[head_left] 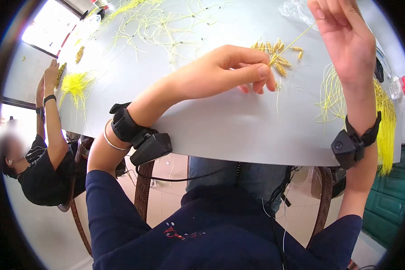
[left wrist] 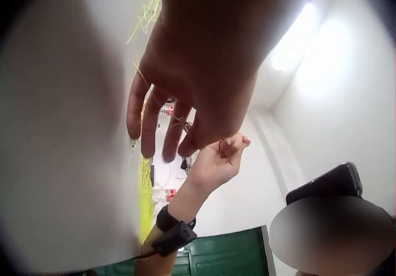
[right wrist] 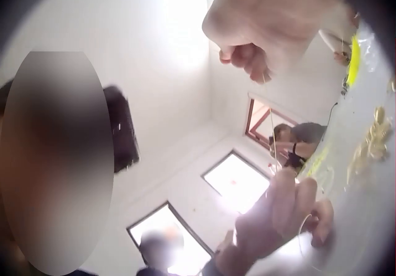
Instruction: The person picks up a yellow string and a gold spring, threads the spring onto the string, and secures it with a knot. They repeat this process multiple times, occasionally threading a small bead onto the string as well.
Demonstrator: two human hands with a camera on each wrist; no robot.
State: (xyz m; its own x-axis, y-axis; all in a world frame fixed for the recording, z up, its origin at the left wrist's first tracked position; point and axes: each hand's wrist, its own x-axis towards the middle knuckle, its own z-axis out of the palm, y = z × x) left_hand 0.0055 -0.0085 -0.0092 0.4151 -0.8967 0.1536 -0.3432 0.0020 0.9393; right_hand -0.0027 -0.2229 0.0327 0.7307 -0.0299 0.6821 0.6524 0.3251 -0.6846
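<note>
A thin yellow cord runs taut between both hands over the table. My left hand pinches its lower end between thumb and forefinger, the other fingers hanging loosely curled. At that pinch a small looped knot of the cord shows in the left wrist view. Up to the right, my right hand is raised and holds the cord's upper end between its fingertips; in the right wrist view the cord stretches from it down to the left hand. Several golden braided pieces, shaped like wheat ears, lie just beyond the left fingers.
Loose yellow cords spread over the far side of the white table. A yellow bundle hangs over the right edge, beside a bottle. At the left, another person works near a yellow pile. Clear plastic lies far right.
</note>
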